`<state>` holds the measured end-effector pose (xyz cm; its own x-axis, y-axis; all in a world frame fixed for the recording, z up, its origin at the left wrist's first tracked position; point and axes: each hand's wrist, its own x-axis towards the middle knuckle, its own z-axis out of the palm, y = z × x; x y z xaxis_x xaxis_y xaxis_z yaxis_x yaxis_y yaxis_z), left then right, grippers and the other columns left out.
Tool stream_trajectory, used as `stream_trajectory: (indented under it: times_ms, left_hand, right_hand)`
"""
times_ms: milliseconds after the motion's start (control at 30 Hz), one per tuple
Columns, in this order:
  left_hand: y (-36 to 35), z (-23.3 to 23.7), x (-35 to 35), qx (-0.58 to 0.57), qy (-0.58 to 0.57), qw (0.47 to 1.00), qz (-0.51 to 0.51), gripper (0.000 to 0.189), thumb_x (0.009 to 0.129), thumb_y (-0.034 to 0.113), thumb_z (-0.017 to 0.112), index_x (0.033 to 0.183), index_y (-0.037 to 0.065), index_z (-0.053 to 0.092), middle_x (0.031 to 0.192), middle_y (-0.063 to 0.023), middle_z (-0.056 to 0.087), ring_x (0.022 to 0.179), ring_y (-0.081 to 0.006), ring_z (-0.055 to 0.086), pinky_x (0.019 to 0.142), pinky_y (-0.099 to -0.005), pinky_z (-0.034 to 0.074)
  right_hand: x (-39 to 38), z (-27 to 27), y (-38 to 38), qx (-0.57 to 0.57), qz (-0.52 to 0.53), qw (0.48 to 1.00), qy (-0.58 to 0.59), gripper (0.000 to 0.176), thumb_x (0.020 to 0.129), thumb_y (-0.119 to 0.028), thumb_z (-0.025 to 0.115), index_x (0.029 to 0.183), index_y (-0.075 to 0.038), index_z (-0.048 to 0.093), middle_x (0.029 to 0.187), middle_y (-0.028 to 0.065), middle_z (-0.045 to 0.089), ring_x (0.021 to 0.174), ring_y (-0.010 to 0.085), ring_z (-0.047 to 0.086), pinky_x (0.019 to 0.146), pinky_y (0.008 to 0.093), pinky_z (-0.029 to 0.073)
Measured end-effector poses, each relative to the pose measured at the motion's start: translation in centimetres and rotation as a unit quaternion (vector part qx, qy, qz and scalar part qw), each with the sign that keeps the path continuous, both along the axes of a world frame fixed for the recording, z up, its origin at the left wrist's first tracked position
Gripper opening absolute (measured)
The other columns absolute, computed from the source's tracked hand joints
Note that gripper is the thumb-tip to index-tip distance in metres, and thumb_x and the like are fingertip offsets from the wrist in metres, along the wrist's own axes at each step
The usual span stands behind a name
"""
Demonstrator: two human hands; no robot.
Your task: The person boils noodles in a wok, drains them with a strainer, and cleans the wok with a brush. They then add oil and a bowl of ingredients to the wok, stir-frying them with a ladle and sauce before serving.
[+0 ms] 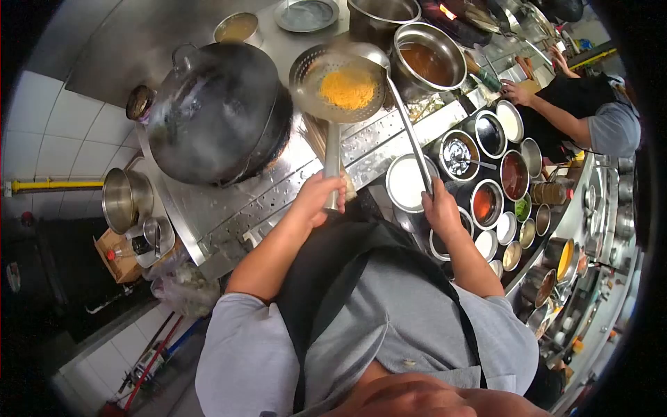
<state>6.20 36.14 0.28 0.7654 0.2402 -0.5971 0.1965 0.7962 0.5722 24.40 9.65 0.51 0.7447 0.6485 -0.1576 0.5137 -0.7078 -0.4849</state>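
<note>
My left hand (317, 199) is closed around the thick metal handle of a perforated strainer (303, 78). A heap of yellow-orange crumbs (347, 90) lies in the strainer's bowl. My right hand (443, 208) grips the long handle of a ladle (408, 128). Its far end reaches the strainer's right rim, where blur hides whether the two touch. Left of the strainer, a large blackened wok (219, 115) sits on the steel stove, with steam over it. Just beyond the ladle stands a steel pot (455, 69) of brown liquid.
Several seasoning pots crowd the right side, including a white-filled one (410, 182) and a red-sauce one (486, 204). A co-worker's arm (556, 115) reaches in at upper right. A steel pot (127, 200) and a plastic bag (184, 288) are at left.
</note>
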Motion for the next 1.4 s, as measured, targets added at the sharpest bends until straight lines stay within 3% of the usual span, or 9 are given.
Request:
stream_trajectory:
  times_ms: [167,267,300,433,600,900,1133,1300,1400]
  left_hand:
    - [0.0,1.0,0.7,0.022,0.006,1.0,0.007,0.03,0.086,0.004,0.063,0.112,0.0,0.049,0.076,-0.0075,0.058,0.053,-0.017,0.056,0.047,-0.0342,0.049]
    - [-0.6,2.5,0.9,0.158,0.009,0.987,-0.016,0.025,0.083,0.007,0.06,0.104,0.0,0.048,0.073,-0.0091,0.058,0.051,-0.0176,0.057,0.044,-0.0335,0.05]
    - [-0.9,2.7,0.8,0.243,0.052,0.968,-0.023,0.028,0.083,0.006,0.059,0.106,-0.002,0.046,0.073,-0.0114,0.059,0.05,-0.0186,0.058,0.043,-0.0344,0.05]
    - [0.3,1.4,1.1,0.384,0.163,0.904,-0.093,0.033,0.084,0.005,0.058,0.109,-0.007,0.041,0.076,-0.0173,0.062,0.051,-0.0216,0.063,0.044,-0.0362,0.052]
    - [2.0,-3.1,1.4,0.282,0.162,0.944,-0.05,0.027,0.083,0.005,0.059,0.105,-0.005,0.046,0.075,-0.0151,0.061,0.051,-0.0211,0.062,0.044,-0.0358,0.052]
    - [3.4,-4.5,2.2,0.041,0.025,0.999,-0.02,0.036,0.089,0.014,0.066,0.118,-0.003,0.053,0.081,-0.0081,0.061,0.065,-0.0197,0.062,0.056,-0.0367,0.055]
    - [3.6,-6.7,1.9,0.045,0.081,0.995,-0.037,0.026,0.091,0.017,0.065,0.108,0.001,0.054,0.087,-0.0092,0.062,0.071,-0.0217,0.066,0.065,-0.0369,0.06]
    - [3.6,-9.9,-0.1,0.269,0.105,0.955,-0.064,0.048,0.091,0.023,0.068,0.128,-0.002,0.05,0.103,-0.0128,0.063,0.083,-0.0239,0.068,0.069,-0.0345,0.059]
    - [4.3,-9.8,-1.3,0.132,0.05,0.987,-0.073,0.056,0.092,0.024,0.068,0.136,-0.001,0.045,0.112,-0.0147,0.06,0.091,-0.0255,0.068,0.07,-0.0331,0.058]
  right_hand:
    - [-1.0,3.0,1.5,0.08,-0.02,0.996,0.026,0.05,0.092,-0.015,0.06,0.137,-0.003,0.044,0.091,0.0324,0.064,0.086,0.0509,0.062,0.075,0.0533,0.05]
    - [-0.5,3.6,2.8,0.076,-0.016,0.997,0.018,0.05,0.095,-0.012,0.06,0.14,-0.001,0.041,0.085,0.0214,0.067,0.071,0.0341,0.068,0.067,0.04,0.054]
    - [-0.4,3.5,3.1,0.117,-0.046,0.977,0.171,0.05,0.095,-0.012,0.058,0.141,-0.002,0.041,0.079,0.0153,0.064,0.06,0.0268,0.062,0.06,0.036,0.052]
    - [-1.6,7.6,5.4,0.245,-0.14,0.715,0.64,0.051,0.097,-0.015,0.054,0.145,-0.005,0.04,0.067,-0.0011,0.046,0.042,0.0084,0.041,0.037,0.0237,0.04]
    - [-2.2,6.4,6.3,0.277,-0.14,0.532,0.787,0.054,0.097,-0.018,0.051,0.145,0.001,0.039,0.066,-0.0037,0.042,0.038,0.0057,0.038,0.034,0.0219,0.04]
    - [-1.2,10.1,6.4,0.317,-0.094,0.555,0.763,0.057,0.095,-0.012,0.048,0.147,0.005,0.033,0.065,0.0,0.045,0.036,0.0127,0.047,0.033,0.0269,0.043]
    - [-0.8,13.2,7.5,0.341,-0.062,0.607,0.715,0.056,0.092,-0.019,0.052,0.142,0.005,0.042,0.065,-0.0015,0.045,0.038,0.0099,0.044,0.037,0.0249,0.04]
    - [-2.8,14.7,9.5,0.364,-0.059,0.664,0.651,0.053,0.093,-0.021,0.053,0.138,0.007,0.046,0.069,-0.0013,0.047,0.043,0.0095,0.047,0.038,0.0248,0.042]
    - [-3.6,14.4,11.5,0.371,-0.094,0.659,0.647,0.052,0.094,-0.018,0.05,0.139,0.009,0.043,0.069,-0.0012,0.046,0.042,0.009,0.045,0.037,0.0246,0.04]
